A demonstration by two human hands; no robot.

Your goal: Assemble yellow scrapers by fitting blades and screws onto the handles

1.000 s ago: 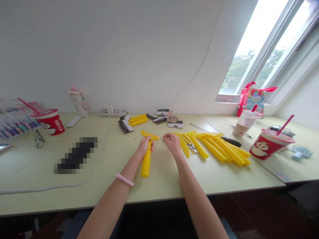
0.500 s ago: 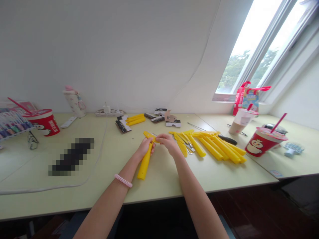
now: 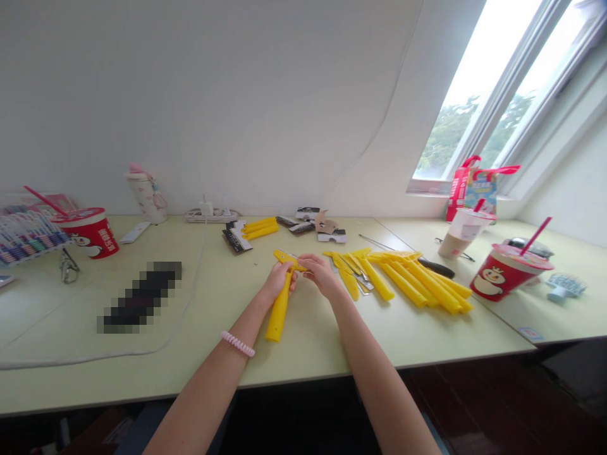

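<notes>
My left hand point(image 3: 281, 283) is wrapped around the upper handle of a yellow scraper point(image 3: 278, 313), whose tube-shaped handle slants down toward the table's front edge. At the scraper's wide head my right hand point(image 3: 318, 273) is closed, its fingertips pinching the head's right end. A bit of thin metal shows along the top of the head; what the right fingertips cover is hidden. Just right of that hand lie loose yellow head plates point(image 3: 348, 283) and metal blades point(image 3: 364, 285). Beyond them several more yellow scrapers point(image 3: 420, 284) lie side by side.
Black-and-white packaging point(image 3: 237, 241) with yellow tubes point(image 3: 260, 227) lies at the back. A screwdriver point(image 3: 439, 268) rests behind the scrapers. Red cups stand left point(image 3: 97, 237) and right point(image 3: 505, 278). A white cable point(image 3: 183, 316) crosses the table's left side.
The view has shifted slightly, so everything sits a little further right. Both hands keep their hold on the scraper, whose handle hangs slightly steeper.
</notes>
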